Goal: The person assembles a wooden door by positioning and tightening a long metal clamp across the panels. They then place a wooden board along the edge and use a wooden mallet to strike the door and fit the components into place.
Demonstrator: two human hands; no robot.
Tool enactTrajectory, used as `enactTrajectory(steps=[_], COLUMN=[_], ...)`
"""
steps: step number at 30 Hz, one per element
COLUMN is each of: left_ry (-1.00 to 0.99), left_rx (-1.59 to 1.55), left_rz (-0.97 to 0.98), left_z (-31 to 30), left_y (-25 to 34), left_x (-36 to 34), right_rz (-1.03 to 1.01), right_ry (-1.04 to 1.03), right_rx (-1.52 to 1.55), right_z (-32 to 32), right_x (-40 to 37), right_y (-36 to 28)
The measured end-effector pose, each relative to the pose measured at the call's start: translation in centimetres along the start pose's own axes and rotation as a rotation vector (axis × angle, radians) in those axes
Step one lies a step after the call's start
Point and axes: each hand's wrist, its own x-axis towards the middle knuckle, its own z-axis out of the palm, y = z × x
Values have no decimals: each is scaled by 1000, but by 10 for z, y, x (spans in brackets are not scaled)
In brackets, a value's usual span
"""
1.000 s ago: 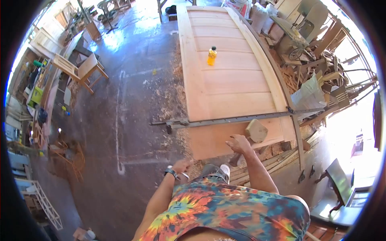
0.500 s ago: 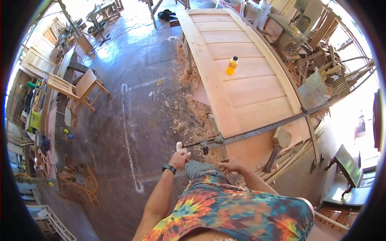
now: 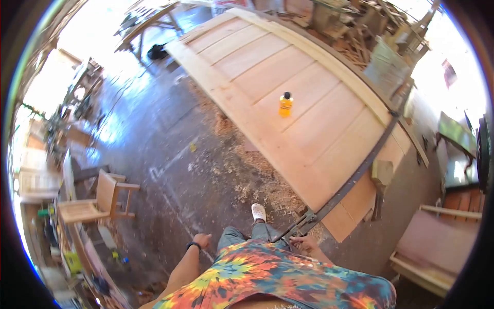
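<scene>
The fingers of the right hand (image 3: 309,245) are bent at the screw end of a long bar clamp (image 3: 355,177), just off the near corner of the wooden panel door (image 3: 303,136); from where I stand I can't tell whether they grip it or only touch. The left hand (image 3: 202,240) is well off to the door's left, its fingers loosely curled, with nothing to be seen in them.

The clamp lies across the near end of the door, its screw end jutting past the edge toward the person's lap. It looks like metal, so I'd reckon it heavy and stiff, awkward for its length. One hand near the screw end and the other farther along the bar would balance it best; held only by the end, it could swing and mark the bare wood.

A mallet (image 3: 382,172) sits beside the bar at the door's near end. A small bottle of yellow drink (image 3: 285,107) stands upright on the panels, light and easily tipped. Shavings (image 3: 257,190) litter the floor beside the door.
</scene>
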Motion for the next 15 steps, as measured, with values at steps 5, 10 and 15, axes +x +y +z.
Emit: enactTrajectory(steps=[5, 10, 15], left_ry=[-262, -241, 47], left_rx=[34, 846, 1024], left_rz=[-164, 470, 732], left_z=[-43, -158, -357], left_y=[-56, -53, 108], left_x=[48, 164, 250], right_rz=[-399, -664, -651], right_ry=[215, 281, 635], right_rx=[532, 566, 295], right_z=[59, 109, 127], right_x=[-8, 28, 53], right_y=[55, 78, 75])
